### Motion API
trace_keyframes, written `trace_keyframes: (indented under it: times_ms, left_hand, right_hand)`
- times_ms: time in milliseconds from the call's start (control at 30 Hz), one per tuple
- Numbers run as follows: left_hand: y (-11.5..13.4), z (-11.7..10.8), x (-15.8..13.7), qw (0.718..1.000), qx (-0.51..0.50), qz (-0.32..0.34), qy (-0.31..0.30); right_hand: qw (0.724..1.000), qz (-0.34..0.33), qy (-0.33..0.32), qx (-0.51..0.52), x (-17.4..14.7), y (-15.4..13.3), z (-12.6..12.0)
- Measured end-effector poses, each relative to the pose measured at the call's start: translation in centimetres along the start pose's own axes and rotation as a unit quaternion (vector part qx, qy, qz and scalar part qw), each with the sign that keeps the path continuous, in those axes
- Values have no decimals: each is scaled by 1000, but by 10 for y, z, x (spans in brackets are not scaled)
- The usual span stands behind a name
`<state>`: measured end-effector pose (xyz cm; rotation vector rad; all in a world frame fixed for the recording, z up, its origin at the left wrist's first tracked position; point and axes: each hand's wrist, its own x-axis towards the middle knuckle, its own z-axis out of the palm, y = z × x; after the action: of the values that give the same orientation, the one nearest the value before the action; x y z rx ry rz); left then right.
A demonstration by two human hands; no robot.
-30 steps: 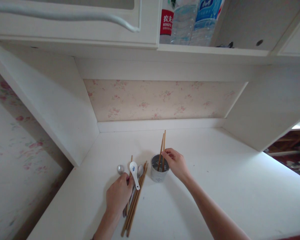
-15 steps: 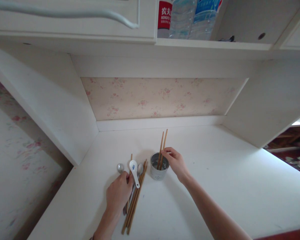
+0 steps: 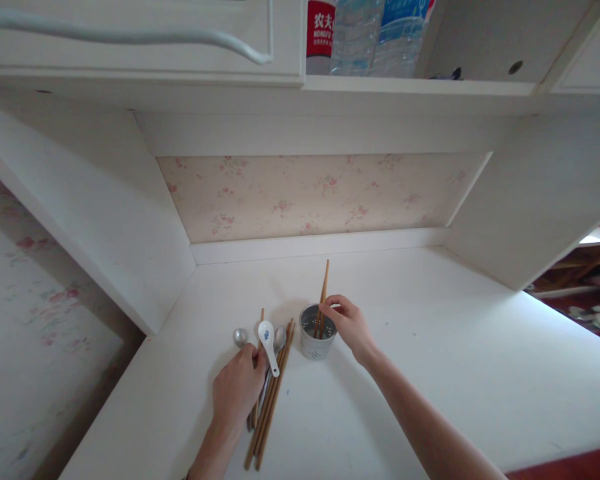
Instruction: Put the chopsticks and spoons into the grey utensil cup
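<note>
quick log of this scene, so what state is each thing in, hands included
right hand, pinching the upright chopsticks
upright chopsticks, lower ends inside the holder
holder, upright
left hand, curled over the utensils, grip unclear
white spoon, lying beside the left thumb
metal spoons, lying, partly hidden
loose chopsticks, lying bundled
bottles, standing, tops out of view
</note>
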<state>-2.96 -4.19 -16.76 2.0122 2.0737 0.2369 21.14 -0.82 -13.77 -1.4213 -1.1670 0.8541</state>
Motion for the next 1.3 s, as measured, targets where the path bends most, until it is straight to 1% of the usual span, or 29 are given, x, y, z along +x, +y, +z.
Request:
trace_keyframes:
  times_ms: [200,400,600,800,933,1067,1167,1233,1300]
  left_hand:
    - [1,-1,1,1000,-1,-2,-9]
    - [2,-3,-1,1000,5,-11,-11]
    - [4,-6,-2,1000,10,-7,-12]
    - [7,-9,-2,1000,10,-10,-21]
    - [7,-10,-2,999,11,-14,-27]
    - [6,-8,-2,1000,13,-6,-20]
    - [4,-7,-1,1000,12,-7,-20]
    - [5,-7,0,1000,13,-9,-22]
    - [5,-7,0,1000,15,-9,-21]
  right_hand:
    - [1000,-16,19,7,0,4,1]
    - [999,-34,32,1,1,2,1]
    - [996,-75,51,-19,3,-2,-1]
    - [993,-100,37,-44,1,-7,-3]
    - [993,-105,42,-36,0,-3,-1]
    - [994,-95,42,-18,2,4,1]
    - [998,-51,38,-1,1,5,2]
    - [999,-20,22,21,-1,5,2]
    - [998,-15,3,53,-5,7,0]
